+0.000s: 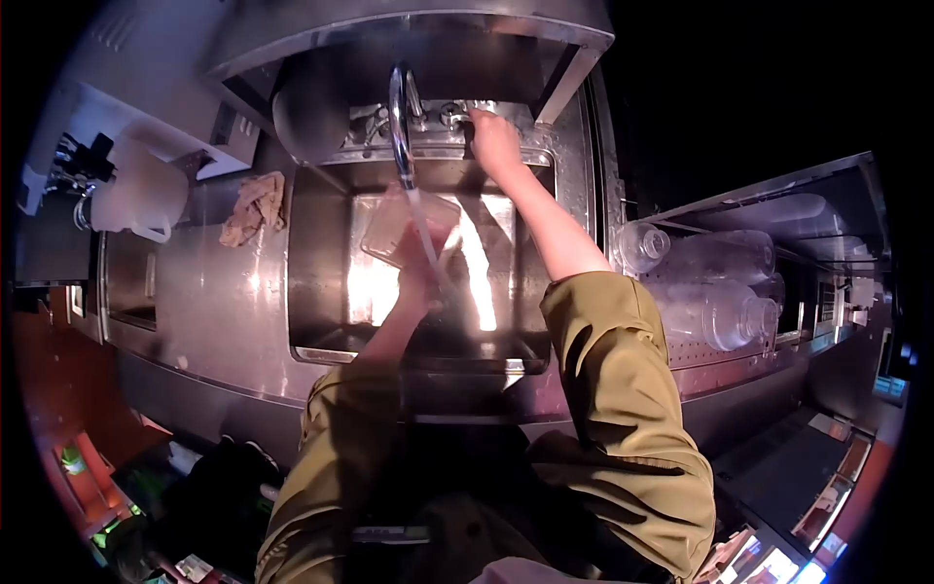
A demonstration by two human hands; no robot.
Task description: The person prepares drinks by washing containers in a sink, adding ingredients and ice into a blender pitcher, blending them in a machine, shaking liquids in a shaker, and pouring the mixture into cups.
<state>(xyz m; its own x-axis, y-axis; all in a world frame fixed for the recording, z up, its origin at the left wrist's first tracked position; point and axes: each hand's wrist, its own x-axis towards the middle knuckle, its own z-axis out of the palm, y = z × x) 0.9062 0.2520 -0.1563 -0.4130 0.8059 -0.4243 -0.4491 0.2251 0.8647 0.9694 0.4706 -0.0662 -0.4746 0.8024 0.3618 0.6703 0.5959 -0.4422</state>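
Note:
My left hand [417,282] reaches down into the metal sink [321,282] and grips a clear rectangular plastic container [382,234], tilted below the spout. A stream of water [424,229] falls from the curved chrome faucet [401,127] across the container and past my left hand. My left fingers show only dimly, partly behind the container and water. At the back right of the sink, my right hand [495,144] is closed at the tap handle [453,117]; the hand hides part of that handle.
A crumpled tan cloth [257,206] lies on the steel counter left of the sink. Farther left stands a white plastic jug [146,190]. Several clear bottles [725,316] lie to the right. A metal shelf [409,21] overhangs the faucet.

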